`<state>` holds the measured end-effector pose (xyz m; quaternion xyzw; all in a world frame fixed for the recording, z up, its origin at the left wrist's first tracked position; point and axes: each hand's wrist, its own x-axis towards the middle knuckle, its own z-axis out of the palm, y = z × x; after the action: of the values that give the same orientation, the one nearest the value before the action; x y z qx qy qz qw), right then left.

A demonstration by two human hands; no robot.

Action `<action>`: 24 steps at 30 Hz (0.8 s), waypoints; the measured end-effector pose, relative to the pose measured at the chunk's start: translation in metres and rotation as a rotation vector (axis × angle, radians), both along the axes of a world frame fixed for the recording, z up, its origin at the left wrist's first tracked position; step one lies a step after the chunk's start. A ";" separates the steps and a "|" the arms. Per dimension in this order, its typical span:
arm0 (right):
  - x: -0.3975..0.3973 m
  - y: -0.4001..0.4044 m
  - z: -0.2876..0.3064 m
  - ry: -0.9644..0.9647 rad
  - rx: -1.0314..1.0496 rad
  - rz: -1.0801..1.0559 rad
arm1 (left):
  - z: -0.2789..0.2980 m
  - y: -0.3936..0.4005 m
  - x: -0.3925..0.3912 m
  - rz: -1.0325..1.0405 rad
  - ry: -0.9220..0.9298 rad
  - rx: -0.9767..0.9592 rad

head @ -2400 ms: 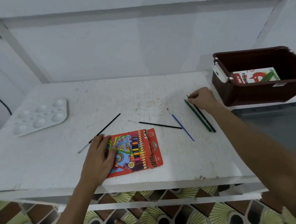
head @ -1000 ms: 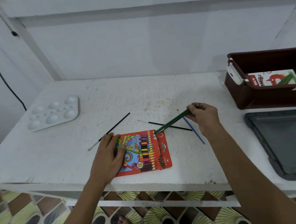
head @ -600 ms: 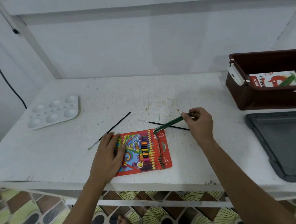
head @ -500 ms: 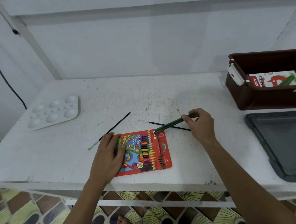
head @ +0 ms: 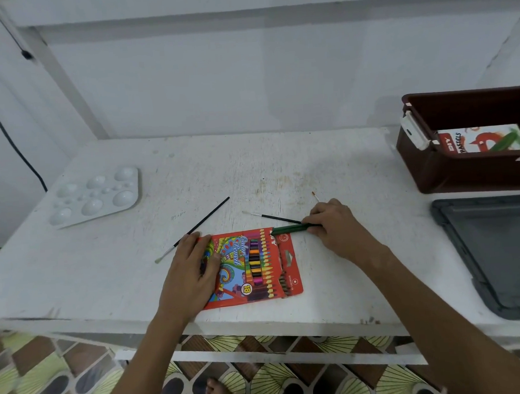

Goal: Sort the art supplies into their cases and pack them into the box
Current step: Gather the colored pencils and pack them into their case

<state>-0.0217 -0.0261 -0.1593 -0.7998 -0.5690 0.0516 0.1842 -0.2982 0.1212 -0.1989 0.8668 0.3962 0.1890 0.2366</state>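
White bench (head: pixel 107 289) is carrying the case (head: pixel 253 266), which the left hand (head: pixel 190 272) is pressing flat while right-hand fingers (head: pixel 311 222) are pinching green pencils (head: pixel 287 229), tips pointing left into its top opening.

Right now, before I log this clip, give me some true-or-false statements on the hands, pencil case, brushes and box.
1. The left hand rests flat on the colour pencil case. True.
2. The right hand holds a paintbrush upright. False: it grips green pencils lying nearly level, tips at the case's top edge.
3. The brown box holds nothing. False: a pastels pack lies inside.
4. The white palette sits at the table's left. True.
5. A black brush lies beyond the left hand. True.
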 end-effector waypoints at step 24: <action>-0.028 0.017 0.014 0.129 -0.143 -0.063 | 0.005 -0.001 -0.003 -0.030 -0.062 -0.048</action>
<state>-0.0498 -0.0087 -0.1456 -0.8234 -0.5253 0.1378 0.1645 -0.3017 0.1200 -0.1940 0.8604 0.3801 0.2029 0.2722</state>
